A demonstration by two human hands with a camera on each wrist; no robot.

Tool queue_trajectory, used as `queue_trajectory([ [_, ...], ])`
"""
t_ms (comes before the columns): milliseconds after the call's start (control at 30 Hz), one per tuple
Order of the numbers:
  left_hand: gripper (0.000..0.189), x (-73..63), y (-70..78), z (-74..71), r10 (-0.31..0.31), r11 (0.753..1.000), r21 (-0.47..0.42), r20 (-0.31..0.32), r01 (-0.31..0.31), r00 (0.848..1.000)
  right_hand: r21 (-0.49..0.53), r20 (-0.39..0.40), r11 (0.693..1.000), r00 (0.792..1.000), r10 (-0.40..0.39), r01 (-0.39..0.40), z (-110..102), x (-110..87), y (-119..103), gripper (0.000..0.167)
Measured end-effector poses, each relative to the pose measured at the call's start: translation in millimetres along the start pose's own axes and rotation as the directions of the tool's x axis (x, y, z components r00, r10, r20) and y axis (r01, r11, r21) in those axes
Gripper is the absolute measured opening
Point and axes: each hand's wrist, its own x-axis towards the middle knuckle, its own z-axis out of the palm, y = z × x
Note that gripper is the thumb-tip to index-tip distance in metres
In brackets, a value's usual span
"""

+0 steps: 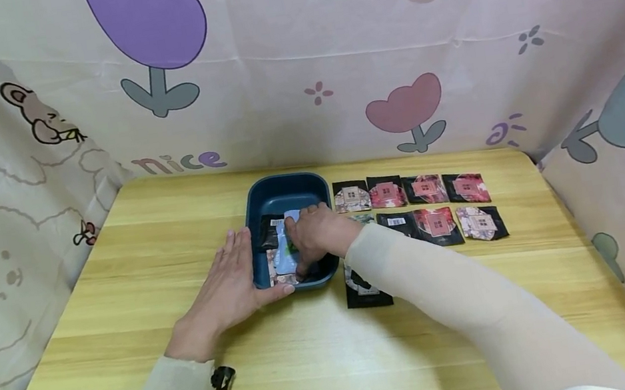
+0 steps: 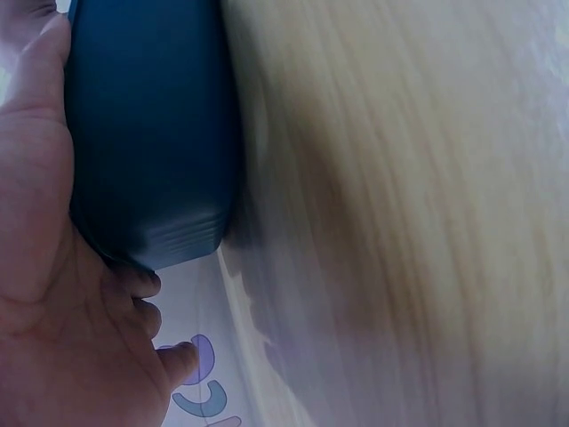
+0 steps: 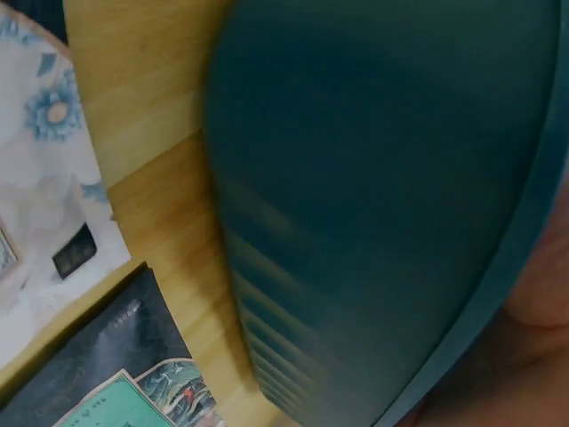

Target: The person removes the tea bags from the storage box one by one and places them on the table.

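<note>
A dark blue plastic bin (image 1: 283, 186) stands on the wooden table with several small packets inside, among them a light blue packet (image 1: 283, 253), a black one (image 1: 270, 231) and a floral one (image 1: 272, 270). My left hand (image 1: 225, 282) lies along the bin's left side, fingers straight and thumb at its front rim. In the left wrist view the palm faces the bin's outer wall (image 2: 151, 133). Over the right rim, my right hand (image 1: 318, 231) reaches down among the packets, beside the light blue one. Its fingertips are partly hidden; I cannot tell whether they pinch a packet.
Right of the bin, square sachets lie in rows, including a pink one (image 1: 387, 192), a red one (image 1: 438, 225) and a white-and-black one (image 1: 482, 222). A black sachet (image 1: 369, 296) lies nearer, partly under the right sleeve (image 1: 423, 286). A printed curtain (image 1: 277, 38) hangs behind.
</note>
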Motion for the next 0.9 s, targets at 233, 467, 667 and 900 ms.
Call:
queue_trajectory([
  [233, 0.140, -1.1, 0.9, -1.3, 0.001, 1.000, -0.008, 0.008, -0.001, 1.000, 0.013, -0.050, 1.000, 0.999, -0.014, 0.015, 4.3, 4.4, -1.3, 0.115],
  [467, 0.145, -0.5, 0.1, -0.7, 0.005, 1.000, 0.000, 0.014, -0.005, 1.000, 0.054, -0.182, 0.997, 0.983, -0.037, 0.048, 3.8, -4.0, 10.2, 0.112],
  [667, 0.146, 0.1, 0.6, -0.8, 0.005, 1.000, 0.001, 0.015, -0.005, 1.000, 0.140, -0.305, 0.985, 0.951, -0.051, 0.098, -4.5, -36.7, 35.3, 0.109],
  [900, 0.146, 1.1, -0.7, -0.9, -0.001, 1.000, -0.006, -0.002, 0.001, 1.000, 0.239, -0.414, 0.963, 0.910, -0.015, 0.125, 8.6, -98.5, 77.6, 0.114],
])
